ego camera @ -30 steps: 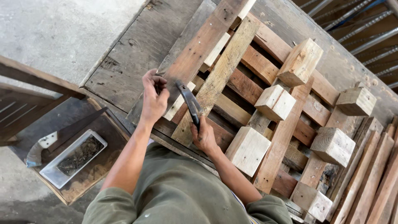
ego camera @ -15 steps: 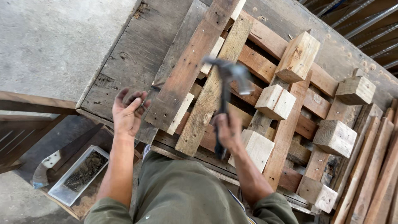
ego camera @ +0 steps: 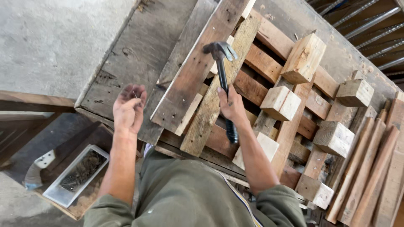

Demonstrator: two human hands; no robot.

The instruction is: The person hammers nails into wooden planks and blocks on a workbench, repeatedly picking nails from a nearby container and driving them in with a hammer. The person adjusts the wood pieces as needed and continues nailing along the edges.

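My right hand (ego camera: 230, 105) grips the black handle of a claw hammer (ego camera: 221, 67), whose steel head is raised above two loose planks (ego camera: 202, 80) that lie across a wooden pallet. My left hand (ego camera: 129, 107) is held palm up over the edge of the worn wooden bench (ego camera: 130, 54), fingers curled around a thin nail pinched between fingertips. It sits left of the planks and does not touch them. The pallet (ego camera: 290, 126) carries several square wooden blocks (ego camera: 280, 102) on its slats.
A metal tray of nails (ego camera: 75, 174) lies on a low shelf at lower left, beside a small white bracket (ego camera: 42, 162). Long wooden strips (ego camera: 370, 168) lean at the right edge. Metal rods (ego camera: 370, 17) show at top right. A concrete floor (ego camera: 46, 38) fills the upper left.
My left hand has drawn back from the planks and turned palm up with a nail. My right hand has swung the hammer up from the plank and holds its head high.
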